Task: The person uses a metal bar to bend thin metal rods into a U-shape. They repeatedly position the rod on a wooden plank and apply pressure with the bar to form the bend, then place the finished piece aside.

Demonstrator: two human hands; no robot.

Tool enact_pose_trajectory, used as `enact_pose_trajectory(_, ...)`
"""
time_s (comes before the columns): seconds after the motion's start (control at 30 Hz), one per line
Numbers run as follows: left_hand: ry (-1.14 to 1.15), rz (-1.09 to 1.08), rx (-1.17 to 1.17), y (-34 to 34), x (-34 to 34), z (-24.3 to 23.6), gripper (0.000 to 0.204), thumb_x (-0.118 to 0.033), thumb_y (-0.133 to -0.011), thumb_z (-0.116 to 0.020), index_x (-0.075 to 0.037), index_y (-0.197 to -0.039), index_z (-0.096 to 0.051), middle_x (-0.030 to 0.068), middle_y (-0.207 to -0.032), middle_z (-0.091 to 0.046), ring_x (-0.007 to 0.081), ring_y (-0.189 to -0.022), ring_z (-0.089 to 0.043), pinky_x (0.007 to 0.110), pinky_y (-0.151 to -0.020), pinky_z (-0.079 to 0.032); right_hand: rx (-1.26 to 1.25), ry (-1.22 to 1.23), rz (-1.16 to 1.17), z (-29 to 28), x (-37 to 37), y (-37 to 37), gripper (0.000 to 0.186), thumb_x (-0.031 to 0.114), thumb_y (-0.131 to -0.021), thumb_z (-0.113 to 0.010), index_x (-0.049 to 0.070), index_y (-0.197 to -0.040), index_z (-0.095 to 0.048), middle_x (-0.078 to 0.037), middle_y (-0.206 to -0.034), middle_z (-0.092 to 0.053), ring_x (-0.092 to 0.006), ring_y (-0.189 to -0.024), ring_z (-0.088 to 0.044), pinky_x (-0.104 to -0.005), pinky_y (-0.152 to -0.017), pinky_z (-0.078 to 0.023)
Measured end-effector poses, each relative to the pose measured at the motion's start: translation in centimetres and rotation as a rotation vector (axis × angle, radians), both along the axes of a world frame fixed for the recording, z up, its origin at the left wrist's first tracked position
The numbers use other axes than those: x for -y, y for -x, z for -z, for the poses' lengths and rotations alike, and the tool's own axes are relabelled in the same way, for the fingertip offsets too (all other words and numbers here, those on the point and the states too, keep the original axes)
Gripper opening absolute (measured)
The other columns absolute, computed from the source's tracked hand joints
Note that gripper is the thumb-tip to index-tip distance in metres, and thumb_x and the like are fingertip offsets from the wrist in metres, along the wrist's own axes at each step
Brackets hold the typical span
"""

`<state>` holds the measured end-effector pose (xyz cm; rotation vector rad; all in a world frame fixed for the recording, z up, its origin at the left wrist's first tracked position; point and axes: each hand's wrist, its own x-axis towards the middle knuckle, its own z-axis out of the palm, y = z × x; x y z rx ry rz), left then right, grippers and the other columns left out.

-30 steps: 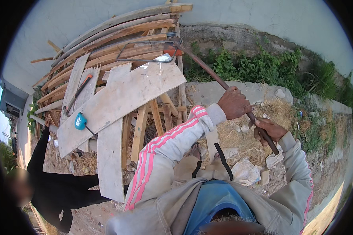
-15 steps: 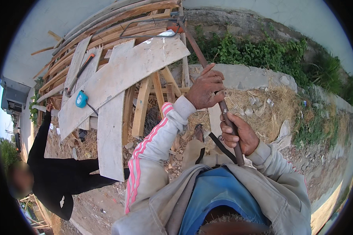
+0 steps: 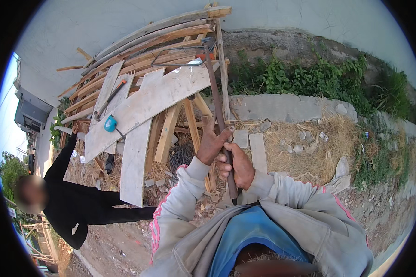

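1. The bar (image 3: pixel 217 99) stands nearly upright in the view, its near end close before the wearer's body and its far end up by the saw (image 3: pixel 200 56); a second ago it slanted off to the right, with the near end well out to the side
2. Since the far end has stayed by the saw throughout, I judge this a swing of the bar about that end, not a carry; whether the far end bears on the wood is too small to tell
3. Two hands are at the bar, now almost touching: the right hand (image 3: pixel 241 168) is wrapped round its lower part, while the left hand (image 3: pixel 211 145) lies against it just above, thumb across; whether its fingers close round I cannot tell
4. Beyond the hands lie one saw, one hammer (image 3: pixel 110 98) and one tape (image 3: pixel 110 123), all keeping their places on the wood
5. Of boards, one wide board (image 3: pixel 159 99) slopes across the pile (image 3: pixel 148 39), one narrower board (image 3: pixel 134 168) runs down from beneath it, and at least two more show behind; the beams overlap too much for a sure count
6. Farther out, one co-worker (image 3: pixel 76 203) in black reaches one arm toward the pile's left end; on the right lie straw (image 3: pixel 286 159), one band of plants (image 3: pixel 293 78) and one long kerb (image 3: pixel 282 107)
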<state>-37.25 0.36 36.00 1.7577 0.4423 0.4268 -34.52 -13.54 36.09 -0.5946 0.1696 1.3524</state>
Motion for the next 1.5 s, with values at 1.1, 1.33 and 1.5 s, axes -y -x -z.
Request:
enact_pose_trajectory(1.1, 0.007, -0.042, 0.004, -11.1, -12.1, -0.7, 0.064, -0.057, -0.104, -0.050, -0.001, -0.131, -0.064, 0.0057, -0.089, -0.070, 0.0141, -0.087, -0.066, 0.032, -0.087, -0.052, 0.240, -0.246, -0.237, -7.2, 7.0, -17.3, 0.012, 0.015, -0.102, -0.059, 0.013, -0.100, -0.047, 0.007, -0.067, -0.041, 0.0006, -0.043, -0.038, -0.0198, -0.033, -0.033)
enact_pose_trajectory(1.33, -0.749, -0.613, -0.404, -16.0, -35.4, 2.1, 0.060, -0.056, -0.093, -0.060, -0.008, -0.128, -0.067, 0.0202, -0.114, -0.072, 0.0420, -0.114, -0.067, 0.050, -0.097, -0.052, 0.951, 0.008, -0.047, -2.1, 9.4, -27.3, 0.027, 0.024, -0.099, -0.069, 0.011, -0.093, -0.046, 0.004, -0.062, -0.042, -0.0046, -0.044, -0.039, -0.0238, -0.039, -0.033)
enact_pose_trajectory(1.5, -0.847, -0.876, -0.790, -19.1, -45.4, 2.6, 0.059, -0.056, -0.093, -0.062, -0.011, -0.130, -0.066, 0.0176, -0.142, -0.058, 0.0420, -0.131, -0.055, 0.054, -0.101, -0.051, 1.119, 0.222, 0.250, 1.7, 4.7, -30.2, 0.030, 0.028, -0.101, -0.069, 0.009, -0.090, -0.048, 0.004, -0.061, -0.046, -0.0043, -0.050, -0.041, -0.0239, -0.045, -0.035)
